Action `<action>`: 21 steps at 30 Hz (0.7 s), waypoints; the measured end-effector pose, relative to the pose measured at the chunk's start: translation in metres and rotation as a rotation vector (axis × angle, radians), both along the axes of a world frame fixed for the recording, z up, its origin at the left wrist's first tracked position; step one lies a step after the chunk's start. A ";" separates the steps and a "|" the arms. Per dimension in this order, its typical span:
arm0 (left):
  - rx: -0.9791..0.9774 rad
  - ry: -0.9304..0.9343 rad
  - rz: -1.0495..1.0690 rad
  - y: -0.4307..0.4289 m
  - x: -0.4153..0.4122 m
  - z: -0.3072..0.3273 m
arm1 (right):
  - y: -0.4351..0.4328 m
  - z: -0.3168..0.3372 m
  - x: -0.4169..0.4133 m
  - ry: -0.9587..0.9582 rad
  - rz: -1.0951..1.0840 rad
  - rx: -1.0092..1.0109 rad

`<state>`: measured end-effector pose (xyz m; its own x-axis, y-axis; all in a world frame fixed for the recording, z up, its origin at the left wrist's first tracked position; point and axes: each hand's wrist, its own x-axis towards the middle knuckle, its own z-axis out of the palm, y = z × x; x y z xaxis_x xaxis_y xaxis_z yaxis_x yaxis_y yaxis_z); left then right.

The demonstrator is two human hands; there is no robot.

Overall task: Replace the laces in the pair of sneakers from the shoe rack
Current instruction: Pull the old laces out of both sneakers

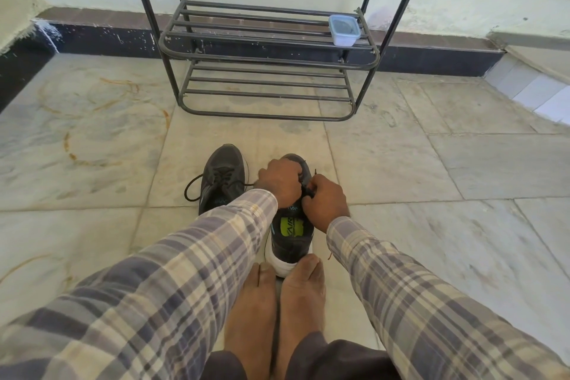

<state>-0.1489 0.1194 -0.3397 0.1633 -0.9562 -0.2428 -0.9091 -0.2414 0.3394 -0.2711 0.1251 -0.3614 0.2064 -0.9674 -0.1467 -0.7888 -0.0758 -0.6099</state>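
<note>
My left hand is curled over the forepart of the held sneaker, fingers wrapped down round its upper. My right hand is pressed up against it, thumb and fingers pinching a thin black lace at the eyelets. That shoe lies on the floor in front of the shoe rack, toe pointing towards the rack. It is dark grey mesh with a thick white sole and a bright yellow-green insole showing in its open mouth. Its white heel touches my bare feet, on the side away from the rack. The other sneaker lies just beside it, also in front of the rack, the same dark mesh and rounded toe. It is laced, with a loose lace looping out as a thin black cord onto the stone. The rack is dark metal tube, its shelves made of parallel bars with rounded front corners. On the right end of the rack's middle shelf stands a small plastic box, translucent and pale blue with rounded corners. Something grey shows at its top, but I cannot tell what is inside. The floor under the rack is pale, veined stone in large slabs, marked with rust-coloured rings. My sleeves are soft checked cloth in grey, cream and tan.
</note>
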 end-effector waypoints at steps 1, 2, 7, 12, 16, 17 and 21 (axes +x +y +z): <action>0.009 -0.069 -0.042 0.001 -0.001 0.002 | 0.000 0.000 0.000 0.001 0.001 0.001; 0.006 -0.144 -0.085 0.002 -0.001 0.005 | 0.000 0.000 0.000 0.002 0.002 0.001; -0.075 -0.367 -0.175 0.001 0.001 0.015 | 0.000 0.001 0.001 0.014 -0.005 0.003; -0.179 -0.019 0.113 0.006 0.007 0.001 | -0.001 0.000 -0.001 -0.004 -0.008 0.004; -0.321 0.937 0.689 0.006 0.012 -0.002 | 0.000 0.000 0.001 0.005 -0.016 0.004; -0.342 1.015 0.725 0.007 0.014 -0.002 | 0.000 -0.001 0.002 0.007 -0.015 0.003; -0.310 0.992 0.649 0.008 0.018 -0.007 | -0.001 0.000 0.001 0.011 -0.015 0.006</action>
